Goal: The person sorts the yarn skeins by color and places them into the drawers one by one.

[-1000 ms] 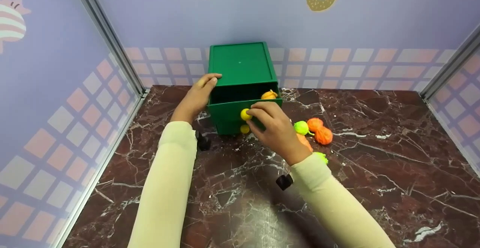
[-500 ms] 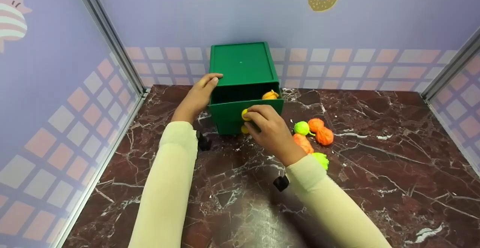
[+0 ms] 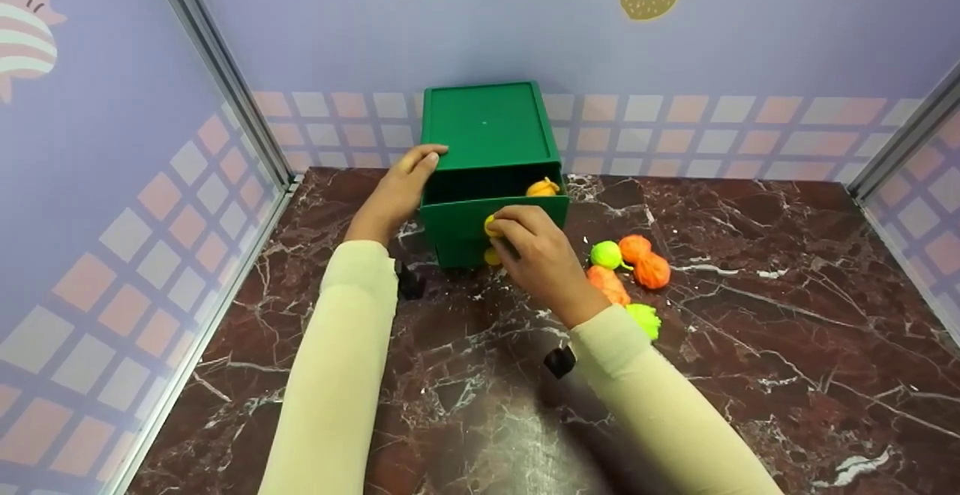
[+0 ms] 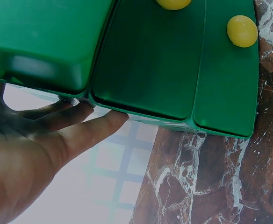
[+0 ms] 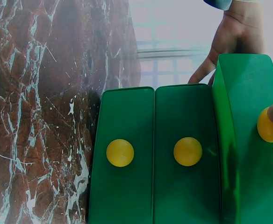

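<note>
A green drawer cabinet point(image 3: 486, 126) with yellow round knobs stands against the back wall. Its top drawer point(image 3: 461, 217) is pulled partly out, with a yellow-orange yarn ball point(image 3: 542, 187) inside at the right. My right hand point(image 3: 546, 259) pinches the top drawer's knob point(image 5: 268, 127) between thumb and fingers. Against the cabinet's left side lies my left hand point(image 3: 394, 199), fingers extended and fingertips at the top edge. In the right wrist view the middle knob point(image 5: 188, 151) and bottom knob point(image 5: 120, 153) sit on two closed drawers.
Several orange and bright green yarn balls point(image 3: 651, 271) lie on the dark red marbled tabletop point(image 3: 750, 375), right of the cabinet. A patterned lilac wall point(image 3: 525, 22) rises behind, and another wall panel point(image 3: 97, 142) bounds the left side.
My right fingers have closed further over the knob, and my right wrist has shifted slightly left, uncovering more of the yarn balls. The left hand and drawer look nearly unchanged.
</note>
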Motion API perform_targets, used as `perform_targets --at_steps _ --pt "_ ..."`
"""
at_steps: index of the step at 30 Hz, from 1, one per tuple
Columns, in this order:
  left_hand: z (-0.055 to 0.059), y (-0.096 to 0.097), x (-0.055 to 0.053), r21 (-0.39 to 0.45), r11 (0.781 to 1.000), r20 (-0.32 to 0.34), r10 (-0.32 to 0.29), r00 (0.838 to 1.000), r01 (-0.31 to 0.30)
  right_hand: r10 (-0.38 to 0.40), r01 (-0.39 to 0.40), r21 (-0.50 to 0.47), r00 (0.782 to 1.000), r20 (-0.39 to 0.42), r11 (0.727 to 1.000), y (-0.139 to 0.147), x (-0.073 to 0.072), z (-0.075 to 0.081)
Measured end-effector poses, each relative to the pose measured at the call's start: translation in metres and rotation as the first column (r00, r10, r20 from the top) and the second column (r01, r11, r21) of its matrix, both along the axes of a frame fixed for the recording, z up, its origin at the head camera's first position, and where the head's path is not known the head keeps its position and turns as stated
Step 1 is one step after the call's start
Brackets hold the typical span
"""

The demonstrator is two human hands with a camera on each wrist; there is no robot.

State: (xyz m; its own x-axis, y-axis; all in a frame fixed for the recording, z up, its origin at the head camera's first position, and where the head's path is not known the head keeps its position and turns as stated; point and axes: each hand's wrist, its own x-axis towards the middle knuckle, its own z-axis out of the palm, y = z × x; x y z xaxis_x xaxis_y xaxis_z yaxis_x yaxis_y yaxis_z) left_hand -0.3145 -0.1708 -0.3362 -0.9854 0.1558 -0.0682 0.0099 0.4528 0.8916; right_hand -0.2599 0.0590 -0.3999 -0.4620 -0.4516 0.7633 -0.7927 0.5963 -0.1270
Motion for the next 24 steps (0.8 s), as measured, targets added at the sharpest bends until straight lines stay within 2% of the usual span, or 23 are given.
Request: perform_targets --at_steps 3,5,10,15,24 --pt "0.008 0.003 0.007 0.004 1.0 0.002 -0.007 1.0 0.007 -0.006 0.006 0.001 1.0 0.008 1.0 0.0 -0.001 0.0" --pt "0.009 0.003 0.008 0.001 1.0 0.001 -0.01 1.0 0.01 -0.009 0.009 0.0 1.0 0.013 1.0 0.0 -0.001 0.001" --pt "-0.003 -0.001 -0.003 0.006 1.0 0.002 -0.003 1.0 0.003 -0.005 0.005 -0.011 1.0 0.013 1.0 0.0 -0.005 0.002" --pt "-0.016 -0.006 -0.013 -0.007 1.0 -0.029 -0.003 1.0 0.002 -0.002 0.002 -0.013 1.0 0.009 1.0 0.0 -0.01 0.002" --pt "-0.018 -0.006 -0.014 -0.007 1.0 -0.04 0.001 0.999 -0.001 -0.016 0.017 -0.017 0.999 0.052 1.0 -0.002 -0.017 0.004"
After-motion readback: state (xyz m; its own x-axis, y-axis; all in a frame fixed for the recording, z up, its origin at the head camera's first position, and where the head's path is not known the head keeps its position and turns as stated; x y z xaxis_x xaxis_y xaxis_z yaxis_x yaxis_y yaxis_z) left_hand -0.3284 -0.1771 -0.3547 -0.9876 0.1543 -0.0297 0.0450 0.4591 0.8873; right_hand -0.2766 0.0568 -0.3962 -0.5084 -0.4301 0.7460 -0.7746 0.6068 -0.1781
